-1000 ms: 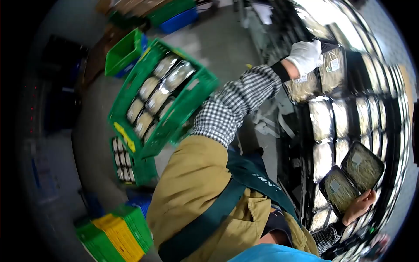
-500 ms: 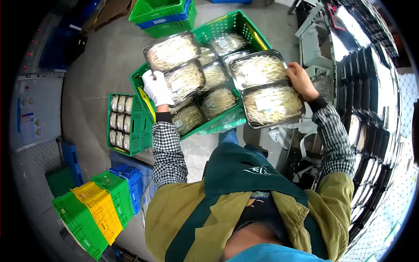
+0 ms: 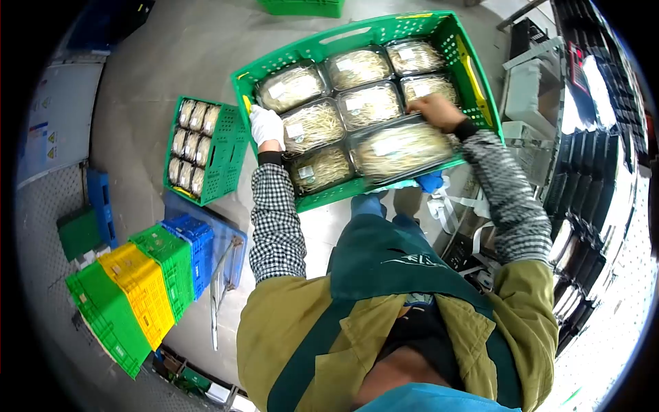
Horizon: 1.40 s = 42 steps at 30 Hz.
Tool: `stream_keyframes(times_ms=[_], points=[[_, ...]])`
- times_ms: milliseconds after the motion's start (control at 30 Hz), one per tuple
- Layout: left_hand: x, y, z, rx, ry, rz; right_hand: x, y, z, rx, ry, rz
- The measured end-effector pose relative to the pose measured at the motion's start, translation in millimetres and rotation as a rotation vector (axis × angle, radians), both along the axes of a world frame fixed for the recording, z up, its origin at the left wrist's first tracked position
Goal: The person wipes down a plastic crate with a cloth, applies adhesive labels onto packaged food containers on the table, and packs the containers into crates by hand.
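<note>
A green crate [image 3: 357,34] holds clear-lidded black packs of pale, thin strands in rows. My left hand [image 3: 266,128], in a white glove, is closed at the crate's left side, against the edge of a left-hand pack [image 3: 312,127]; its fingertips are partly hidden. My bare right hand [image 3: 437,112] grips the upper right edge of a larger-looking, slightly blurred pack [image 3: 401,150]. That pack lies tilted over the crate's near right part, above its neighbours. Another pack [image 3: 322,168] rests in the near left corner.
A smaller-looking green crate [image 3: 223,161] of packs stands to the left. Stacked green, yellow [image 3: 141,285] and blue crates are at the lower left, beside a blue platform with a metal handle. Black trays [image 3: 583,178] line the right side, near white straps [image 3: 446,213].
From the rack at the right, both hands have come to the crate with packs. Since half a second ago, the packs have been lowered into or onto the crate, and my right hand has moved left.
</note>
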<state>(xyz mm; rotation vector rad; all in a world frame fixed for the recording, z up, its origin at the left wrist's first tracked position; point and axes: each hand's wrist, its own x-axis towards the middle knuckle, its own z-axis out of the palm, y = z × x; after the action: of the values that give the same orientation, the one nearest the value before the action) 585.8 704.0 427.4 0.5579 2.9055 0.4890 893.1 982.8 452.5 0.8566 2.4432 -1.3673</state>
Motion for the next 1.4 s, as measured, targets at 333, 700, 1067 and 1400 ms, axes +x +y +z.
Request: stream_keyframes(times_ms=[333, 700, 1067, 1400], points=[[100, -23, 31, 0.146, 0.375, -0.63, -35, -156, -6, 0.144, 0.494, -0.074], [545, 160, 133, 0.741, -0.237, -1.603, 449, -248, 109, 0.391, 0.454, -1.225], [1076, 216, 113, 0.451, 0.215, -2.23, 959, -683, 70, 1.234, -0.713, -2.334], [1229, 248, 83, 0.14, 0.528, -1.908, 1133, -724, 30, 1.005, -0.969, -2.255]])
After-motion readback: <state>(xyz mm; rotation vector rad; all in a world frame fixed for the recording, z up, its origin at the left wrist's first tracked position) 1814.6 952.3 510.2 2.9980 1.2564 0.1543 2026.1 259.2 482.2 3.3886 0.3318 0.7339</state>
